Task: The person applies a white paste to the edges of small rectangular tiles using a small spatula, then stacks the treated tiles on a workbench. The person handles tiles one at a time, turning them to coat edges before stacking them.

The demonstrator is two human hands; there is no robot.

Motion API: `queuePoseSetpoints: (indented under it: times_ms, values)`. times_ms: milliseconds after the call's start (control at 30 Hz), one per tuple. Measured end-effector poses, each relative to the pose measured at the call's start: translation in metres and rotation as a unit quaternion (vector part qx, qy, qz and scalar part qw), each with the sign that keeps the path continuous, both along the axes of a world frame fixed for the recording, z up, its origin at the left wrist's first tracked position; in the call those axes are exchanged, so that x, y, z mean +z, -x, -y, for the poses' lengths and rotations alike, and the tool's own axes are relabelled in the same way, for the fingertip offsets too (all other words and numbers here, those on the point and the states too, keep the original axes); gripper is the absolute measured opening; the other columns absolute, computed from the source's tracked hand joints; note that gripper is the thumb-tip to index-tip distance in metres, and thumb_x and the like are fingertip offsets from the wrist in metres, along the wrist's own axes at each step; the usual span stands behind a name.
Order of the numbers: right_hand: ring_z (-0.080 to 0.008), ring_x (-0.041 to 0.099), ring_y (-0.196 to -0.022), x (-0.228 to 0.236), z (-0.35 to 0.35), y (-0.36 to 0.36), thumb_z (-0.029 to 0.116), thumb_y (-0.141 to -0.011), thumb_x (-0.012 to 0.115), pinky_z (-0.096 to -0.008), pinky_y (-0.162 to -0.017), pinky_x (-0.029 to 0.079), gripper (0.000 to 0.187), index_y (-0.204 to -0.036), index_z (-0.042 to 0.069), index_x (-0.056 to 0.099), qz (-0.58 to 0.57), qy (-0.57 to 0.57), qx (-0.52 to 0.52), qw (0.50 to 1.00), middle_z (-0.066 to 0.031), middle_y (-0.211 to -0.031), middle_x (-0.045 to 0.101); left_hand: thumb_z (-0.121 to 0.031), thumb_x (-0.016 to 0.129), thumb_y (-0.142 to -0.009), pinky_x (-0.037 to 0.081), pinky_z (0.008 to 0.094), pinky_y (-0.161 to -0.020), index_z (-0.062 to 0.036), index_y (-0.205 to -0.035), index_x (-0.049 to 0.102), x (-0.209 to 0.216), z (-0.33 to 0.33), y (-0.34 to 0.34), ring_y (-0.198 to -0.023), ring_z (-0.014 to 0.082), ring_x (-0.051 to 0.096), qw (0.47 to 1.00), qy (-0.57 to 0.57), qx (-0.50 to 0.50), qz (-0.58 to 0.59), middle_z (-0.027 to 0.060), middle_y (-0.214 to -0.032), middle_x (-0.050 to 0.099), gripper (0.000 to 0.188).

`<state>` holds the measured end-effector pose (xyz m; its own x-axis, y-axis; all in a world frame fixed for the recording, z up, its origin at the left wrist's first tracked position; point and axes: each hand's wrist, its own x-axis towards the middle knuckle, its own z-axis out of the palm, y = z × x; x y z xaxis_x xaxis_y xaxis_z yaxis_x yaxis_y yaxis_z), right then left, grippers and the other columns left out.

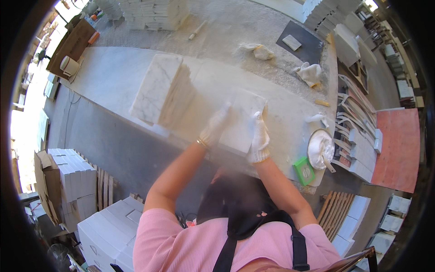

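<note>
A pale marble tile (242, 119) lies on the worktable between my two hands, hazy with white dust. My right hand (259, 139), in a white knit glove, is closed against the tile's right edge. My left hand (215, 128), also gloved, is over the tile's left side. Motion blurs its fingers, so whether it holds anything cannot be made out. Left of it stands a stack of grey-veined marble tiles (157, 88). To the right are a bowl of white paste (321, 144) with a spatula (329, 165) in it and a green box (303, 171).
White gloves (310, 75) and a dark sheet (302, 49) bearing a small pale block (292, 42) lie on the table's far right. More stacked tiles (152, 13) stand at the back. White boxes (108, 233) sit at the lower left; a brush-like tool (197, 30) lies farther back.
</note>
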<state>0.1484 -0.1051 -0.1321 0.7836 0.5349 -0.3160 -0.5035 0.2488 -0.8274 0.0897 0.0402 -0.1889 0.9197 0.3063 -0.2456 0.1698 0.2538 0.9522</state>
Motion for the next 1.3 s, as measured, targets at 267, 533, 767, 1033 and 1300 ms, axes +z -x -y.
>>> queuePoseSetpoints:
  times_ms: [267, 533, 767, 1033, 1300]
  values:
    - [-0.022, 0.058, -0.127, -0.003, 0.013, -0.006, 0.046, -0.114, 0.033, -0.0357, -0.111, 0.045, 0.06, -0.15, 0.0, 0.049, 0.087, 0.021, -0.008, 0.996, -0.0124, -0.14, 0.06, -0.056, 0.035, -0.111, 0.041, 0.0316, -0.111, 0.0036, -0.162, 0.025, -0.017, 0.0, 0.008, -0.128, 0.0159, 0.05, 0.997, -0.046, 0.001, 0.067, 0.0097, -0.146, 0.051, 0.079]
    - [-0.0342, 0.028, -0.155, 0.0, 0.051, -0.054, 0.062, -0.108, 0.035, -0.0466, -0.128, 0.015, 0.08, -0.165, 0.007, 0.023, 0.124, 0.06, -0.009, 0.99, -0.0186, -0.17, 0.025, -0.048, 0.042, -0.11, 0.033, 0.0438, -0.12, -0.0005, -0.16, 0.032, 0.035, 0.087, 0.083, -0.15, 0.0316, 0.037, 0.93, 0.109, 0.321, 0.145, 0.018, -0.161, 0.041, 0.07]
    - [-0.0343, 0.037, -0.15, 0.017, 0.096, -0.053, 0.056, -0.108, 0.042, -0.0489, -0.127, 0.02, 0.075, -0.158, 0.001, 0.037, 0.149, 0.084, 0.052, 0.984, -0.0197, -0.162, 0.039, -0.031, 0.058, -0.104, 0.053, 0.0352, -0.09, -0.0002, -0.128, 0.067, 0.06, 0.069, 0.146, -0.102, 0.021, 0.068, 0.996, 0.062, 0.065, -0.008, 0.0083, -0.119, 0.071, 0.04]
    - [-0.0301, 0.055, -0.136, 0.022, 0.102, -0.1, 0.051, -0.108, 0.048, -0.0461, -0.118, 0.036, 0.063, -0.147, 0.002, 0.055, 0.249, 0.098, 0.122, 0.956, -0.0159, -0.147, 0.059, -0.012, 0.064, -0.088, 0.056, 0.0381, -0.077, -0.0138, -0.114, 0.071, 0.076, 0.04, 0.126, -0.088, 0.0307, 0.068, 0.801, -0.498, -0.24, 0.23, 0.0086, -0.109, 0.07, 0.027]
    - [-0.0192, 0.06, -0.115, 0.073, -0.007, -0.151, 0.062, -0.101, 0.055, -0.0351, -0.102, 0.046, 0.07, -0.138, 0.003, 0.065, 0.4, 0.268, 0.341, 0.808, -0.0095, -0.129, 0.068, -0.016, 0.063, -0.09, 0.056, 0.043, -0.072, -0.0149, -0.108, 0.072, 0.104, 0.045, 0.095, -0.083, 0.0336, 0.068, 0.817, -0.532, -0.224, 0.005, 0.012, -0.099, 0.072, 0.02]
